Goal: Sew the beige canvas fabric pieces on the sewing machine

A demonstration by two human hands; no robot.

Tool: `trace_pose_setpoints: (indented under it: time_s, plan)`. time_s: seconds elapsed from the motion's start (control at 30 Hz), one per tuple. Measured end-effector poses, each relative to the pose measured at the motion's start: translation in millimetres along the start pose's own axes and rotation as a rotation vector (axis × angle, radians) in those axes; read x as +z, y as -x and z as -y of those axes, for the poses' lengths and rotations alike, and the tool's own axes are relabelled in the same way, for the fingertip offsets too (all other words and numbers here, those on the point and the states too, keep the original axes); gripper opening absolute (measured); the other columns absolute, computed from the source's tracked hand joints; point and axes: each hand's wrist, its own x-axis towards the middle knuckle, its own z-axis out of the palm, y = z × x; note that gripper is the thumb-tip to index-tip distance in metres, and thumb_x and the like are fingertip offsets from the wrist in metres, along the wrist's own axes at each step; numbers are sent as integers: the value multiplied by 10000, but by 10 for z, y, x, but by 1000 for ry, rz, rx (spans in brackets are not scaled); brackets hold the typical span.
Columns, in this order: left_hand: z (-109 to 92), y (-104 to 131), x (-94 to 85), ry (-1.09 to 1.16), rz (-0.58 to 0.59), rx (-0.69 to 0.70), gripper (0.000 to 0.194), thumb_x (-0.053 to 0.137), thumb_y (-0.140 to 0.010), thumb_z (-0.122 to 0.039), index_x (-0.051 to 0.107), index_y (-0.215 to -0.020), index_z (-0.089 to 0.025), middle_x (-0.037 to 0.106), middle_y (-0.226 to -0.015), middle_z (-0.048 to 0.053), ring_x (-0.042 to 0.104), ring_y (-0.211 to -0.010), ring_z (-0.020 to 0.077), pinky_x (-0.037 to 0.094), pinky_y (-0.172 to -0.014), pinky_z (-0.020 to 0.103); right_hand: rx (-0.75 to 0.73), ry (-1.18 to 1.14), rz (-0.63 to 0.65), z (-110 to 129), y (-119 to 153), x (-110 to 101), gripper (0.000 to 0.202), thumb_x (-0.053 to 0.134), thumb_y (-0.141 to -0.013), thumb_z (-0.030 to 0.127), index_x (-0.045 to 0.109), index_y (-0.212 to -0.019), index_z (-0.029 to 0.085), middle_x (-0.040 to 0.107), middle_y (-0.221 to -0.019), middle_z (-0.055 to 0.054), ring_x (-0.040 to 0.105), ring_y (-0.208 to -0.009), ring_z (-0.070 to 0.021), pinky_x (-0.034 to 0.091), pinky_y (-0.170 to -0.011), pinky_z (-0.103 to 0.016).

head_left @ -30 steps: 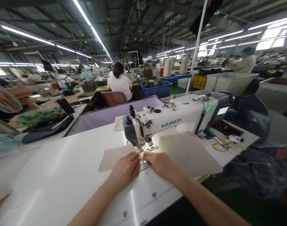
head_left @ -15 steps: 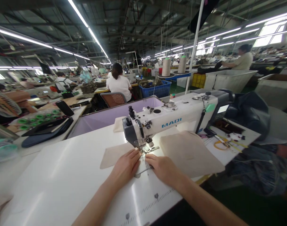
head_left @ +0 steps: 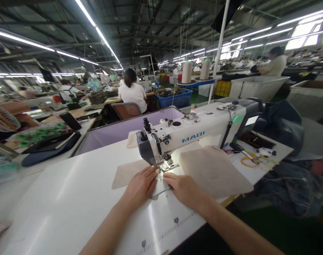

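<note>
A white sewing machine (head_left: 193, 136) stands on the white table, its presser foot and needle area lit by a lamp. My left hand (head_left: 141, 182) lies flat with fingers stretched toward the needle, over the near edge of a beige fabric piece (head_left: 126, 173). On the other side of the needle plate (head_left: 161, 190), my right hand (head_left: 185, 189) has its fingers drawn together, fingertips down close to the presser foot. Whatever is under those fingertips is hidden. A larger stack of beige fabric (head_left: 214, 173) lies right of the right hand, under the machine arm.
Yellow-handled scissors (head_left: 250, 161) and small tools lie at the table's right end. Behind the machine is a lilac-lined bin (head_left: 110, 136). Two thread cones (head_left: 186, 72) stand beyond it. A co-worker (head_left: 132, 92) sits ahead; bagged green spools (head_left: 41, 132) are at left.
The camera view has shifted slightly. Both hands stay beside the needle with hardly any movement, and the fabric pieces look the same.
</note>
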Motion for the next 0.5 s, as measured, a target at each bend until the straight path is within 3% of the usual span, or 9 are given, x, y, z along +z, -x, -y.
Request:
trace_pose_setpoints:
  time_s: [0.5]
  plan:
    - [7, 5, 12, -27, 1, -22, 361, 441, -1018, -274, 640, -1300, -167, 675, -1339, 107, 622, -1237, 279, 535, -1062, 466, -2, -12, -6, 34, 14, -44, 310, 458, -1004, 183, 658, -1228, 261, 650, -1371, -2, 666, -1132, -210, 499, -948, -290]
